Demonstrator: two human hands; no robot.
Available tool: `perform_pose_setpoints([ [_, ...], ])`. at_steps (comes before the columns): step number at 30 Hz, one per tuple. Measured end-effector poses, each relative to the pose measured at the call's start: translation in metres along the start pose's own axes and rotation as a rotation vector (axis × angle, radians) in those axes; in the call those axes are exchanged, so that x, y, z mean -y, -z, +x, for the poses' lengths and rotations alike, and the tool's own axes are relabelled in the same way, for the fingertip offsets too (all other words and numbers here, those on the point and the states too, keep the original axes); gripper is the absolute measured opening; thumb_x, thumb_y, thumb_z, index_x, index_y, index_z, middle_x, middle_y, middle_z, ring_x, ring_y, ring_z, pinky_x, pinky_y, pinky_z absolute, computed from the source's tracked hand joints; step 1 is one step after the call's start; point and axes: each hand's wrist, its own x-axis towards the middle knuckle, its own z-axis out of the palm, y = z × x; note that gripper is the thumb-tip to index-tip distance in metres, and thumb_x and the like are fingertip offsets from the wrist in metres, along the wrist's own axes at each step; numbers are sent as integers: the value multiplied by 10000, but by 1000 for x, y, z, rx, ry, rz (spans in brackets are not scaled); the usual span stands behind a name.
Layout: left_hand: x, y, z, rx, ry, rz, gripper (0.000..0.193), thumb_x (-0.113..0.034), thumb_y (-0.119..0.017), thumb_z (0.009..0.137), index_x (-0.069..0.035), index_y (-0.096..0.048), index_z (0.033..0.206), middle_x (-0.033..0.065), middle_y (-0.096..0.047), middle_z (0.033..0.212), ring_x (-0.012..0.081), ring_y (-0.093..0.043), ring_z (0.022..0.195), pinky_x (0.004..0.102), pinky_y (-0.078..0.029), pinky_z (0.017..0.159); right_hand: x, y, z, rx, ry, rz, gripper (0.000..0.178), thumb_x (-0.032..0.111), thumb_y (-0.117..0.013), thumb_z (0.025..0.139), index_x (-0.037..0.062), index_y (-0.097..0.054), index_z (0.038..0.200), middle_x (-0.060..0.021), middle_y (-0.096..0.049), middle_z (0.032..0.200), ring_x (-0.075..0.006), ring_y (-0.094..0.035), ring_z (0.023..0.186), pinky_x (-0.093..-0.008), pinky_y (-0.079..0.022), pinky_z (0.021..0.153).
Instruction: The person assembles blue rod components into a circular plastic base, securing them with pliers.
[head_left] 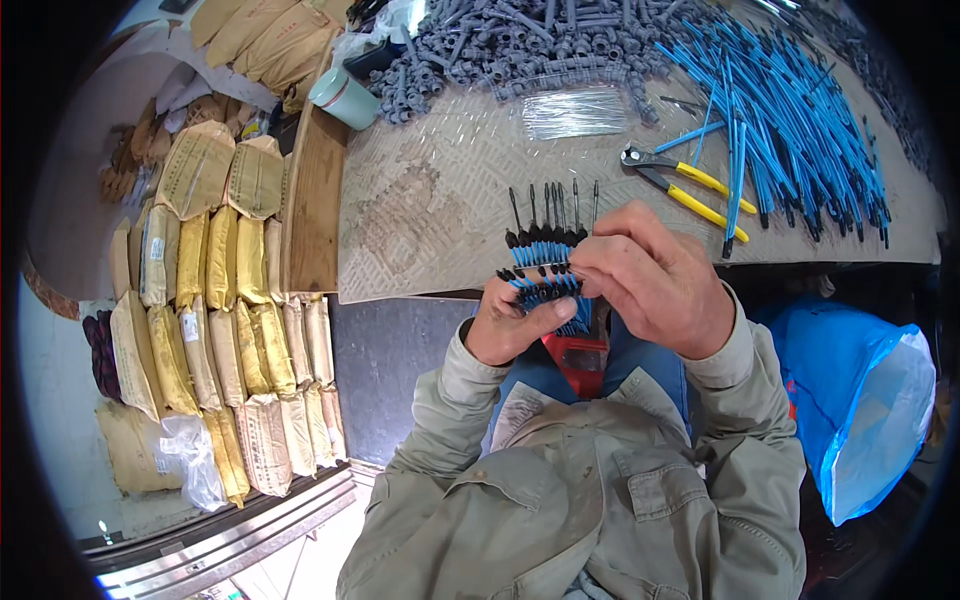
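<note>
Over my lap, just off the table's near edge, my left hand (505, 325) is closed around a bundle of thin blue rods with black ends (545, 250). Several dark, slender tips stand up from the bundle's top. My right hand (660, 285) is at the bundle's right side, thumb and fingers pinched together. Whatever lies between those fingertips is too small and covered to make out. Beyond the hands on the table lie cutting pliers with yellow handles (708, 198), a flat stack of silver pins (575, 113) and a big heap of blue rods (790, 150).
Grey plastic fittings (540, 45) are piled across the back of the table (450, 220). A pale green cup (343, 98) stands at its left edge by a wooden board (312, 200). Paper-wrapped packages (220, 260) line the left. A blue bag (850, 410) hangs at the right.
</note>
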Motion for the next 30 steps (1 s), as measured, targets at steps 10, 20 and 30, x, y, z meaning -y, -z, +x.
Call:
perform_pose_setpoints([
  [10, -11, -1, 3, 103, 59, -100, 348, -103, -597, 856, 39, -543, 1169, 109, -615, 1085, 168, -573, 1022, 304, -423, 919, -5, -8, -3, -56, -74, 156, 194, -37, -645, 725, 0, -585, 905, -125, -563, 837, -234, -585, 671, -298, -468, 553],
  [20, -7, -1, 3, 123, 25, -71, 345, -113, -587, 864, 33, -539, 1173, 91, -616, 1076, 148, -564, 1011, 283, -422, 899, -4, 3, 5, 22, 10, -18, 149, -7, -653, 737, 11, -599, 875, -135, -545, 838, -230, -586, 654, -297, -461, 546],
  [30, 4, -1, 2, 77, -1, -12, 222, -82, -625, 840, 5, -604, 1043, 52, -633, 1013, 112, -565, 962, 257, -442, 830, 3, -7, 12, 57, 15, 44, 176, 15, -649, 744, 17, -590, 910, -107, -539, 829, -228, -563, 656, -296, -444, 542],
])
